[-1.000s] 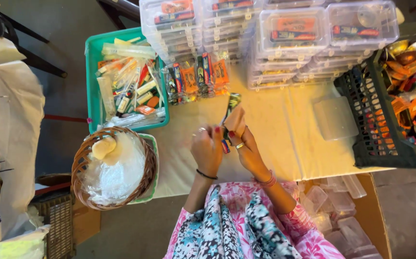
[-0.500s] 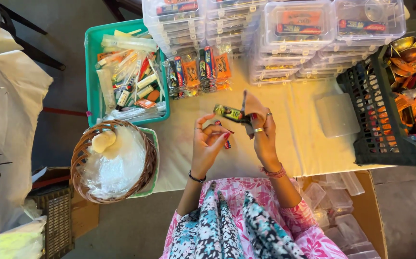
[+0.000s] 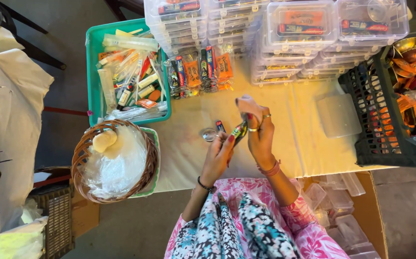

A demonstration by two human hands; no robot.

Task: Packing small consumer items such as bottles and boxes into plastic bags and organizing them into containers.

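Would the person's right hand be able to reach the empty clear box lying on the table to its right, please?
Probably yes: the clear box lies open on the cloth with nothing between it and the right hand, though that hand holds a small packet.

Your left hand point(image 3: 217, 156) and right hand point(image 3: 258, 132) meet over the cloth-covered counter point(image 3: 294, 144), pinching a small shiny packet point(image 3: 239, 129) between them. A wicker basket point(image 3: 85, 158) sits to your left, a teal tray point(image 3: 92, 72) beyond it, stacked clear boxes point(image 3: 294, 29) ahead.

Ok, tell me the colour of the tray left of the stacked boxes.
Teal green tray, seen in the head view.
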